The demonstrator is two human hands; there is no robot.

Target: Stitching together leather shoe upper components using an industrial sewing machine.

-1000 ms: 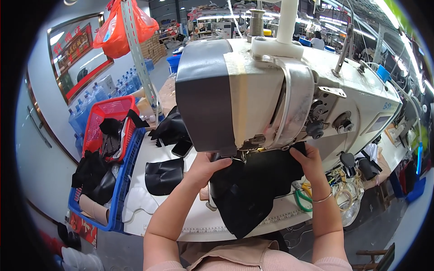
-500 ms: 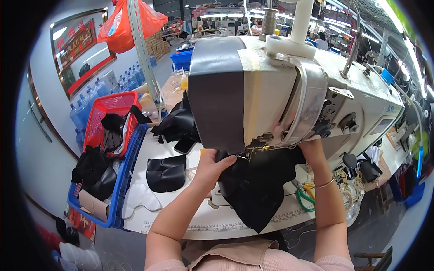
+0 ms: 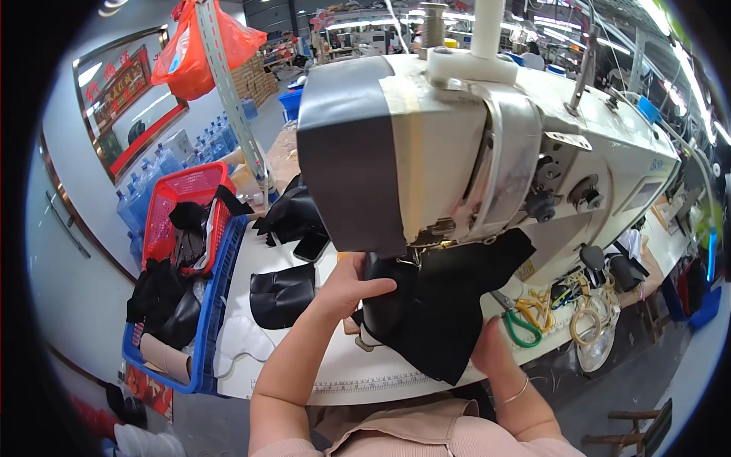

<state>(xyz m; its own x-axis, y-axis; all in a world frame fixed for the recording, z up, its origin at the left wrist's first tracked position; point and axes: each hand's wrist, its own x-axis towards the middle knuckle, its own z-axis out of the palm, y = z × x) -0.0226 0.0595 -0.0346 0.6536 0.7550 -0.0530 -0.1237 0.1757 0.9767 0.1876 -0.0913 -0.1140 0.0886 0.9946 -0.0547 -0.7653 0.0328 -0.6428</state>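
A black piece of leather-like material (image 3: 430, 320) lies under the head of the sewing machine (image 3: 358, 145), draped over the white table. At its left edge my left hand (image 3: 346, 289) is closed on it, the thumb on top and the fingers mostly hidden. Beside the lower right edge of the same piece is my right hand (image 3: 495, 349), wearing a bangle. Its fingers are blurred and partly hidden, so its grip is unclear. Green-handled scissors (image 3: 522, 329) lie close to that hand.
Left of the machine lie a black folded piece (image 3: 282, 295), a phone (image 3: 311, 246) and a white cut shape (image 3: 242, 343). A blue basket (image 3: 204, 335) and a red basket (image 3: 156, 221) stand at the table's left side. Tape rolls (image 3: 585, 326) sit on the right.
My right hand has come from beneath the machine arm down toward me, to the lower right edge of the black piece. The piece has shifted and turned. My left hand stays at its left edge.
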